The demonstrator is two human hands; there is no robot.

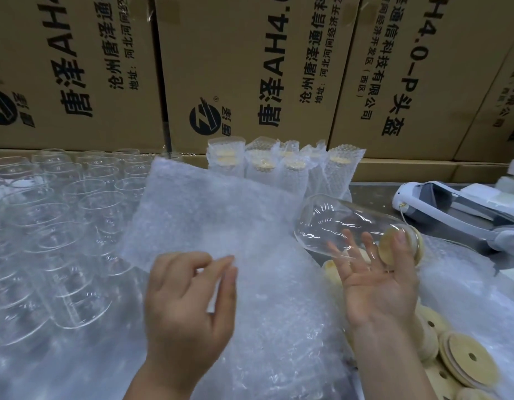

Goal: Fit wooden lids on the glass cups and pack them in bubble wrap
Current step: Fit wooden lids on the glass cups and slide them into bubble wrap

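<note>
My right hand (377, 278) holds a clear glass cup (330, 223) on its side, palm up, fingers curled round it near the wooden lid (391, 246) fitted on its mouth. My left hand (186, 301) pinches the near edge of a bubble wrap sheet (209, 217), which is lifted off the stack of bubble wrap (278, 313) below. Several wrapped cups (281, 168) stand at the back. Many bare glass cups (56, 226) fill the left side. Loose wooden lids (463, 356) lie at the lower right.
Big cardboard boxes (250, 67) with printed text form a wall behind the table. A white and grey device (452, 209) lies at the right edge beside white foam pieces (509, 180).
</note>
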